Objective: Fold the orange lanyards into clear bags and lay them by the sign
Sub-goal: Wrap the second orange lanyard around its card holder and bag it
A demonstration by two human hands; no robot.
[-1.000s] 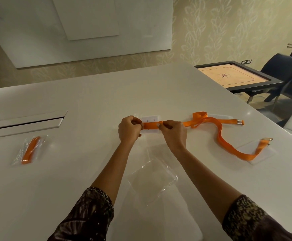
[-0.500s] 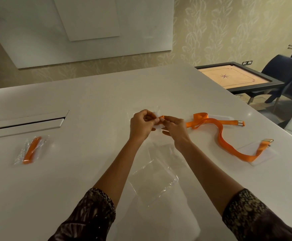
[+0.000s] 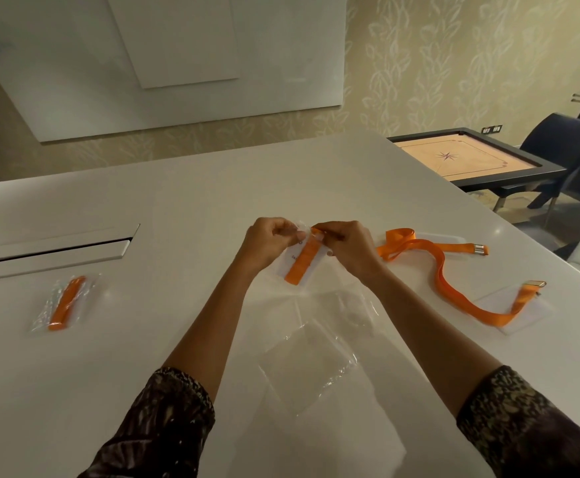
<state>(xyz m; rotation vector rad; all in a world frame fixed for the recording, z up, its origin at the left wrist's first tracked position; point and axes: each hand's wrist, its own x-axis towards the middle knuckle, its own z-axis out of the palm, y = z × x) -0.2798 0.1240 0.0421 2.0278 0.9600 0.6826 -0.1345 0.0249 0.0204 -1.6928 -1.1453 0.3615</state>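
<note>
HANDS AT WORK: Above a white desk (image 3: pixel 178 208), a folded lanyard (image 3: pixel 301 262) sits at what looks like the mouth of a clear bag (image 3: pixel 287 262). The left hand (image 3: pixel 268 243) pinches the bag's top edge, and the right hand (image 3: pixel 349 251) pinches the lanyard's upper end. The strip hangs between and just below both grips. Its long axis slants from far right to near left, lower end pointing toward the wearer. A bagged lanyard (image 3: pixel 64 302) lies well left, a loose lanyard (image 3: pixel 437 267) right.
</note>
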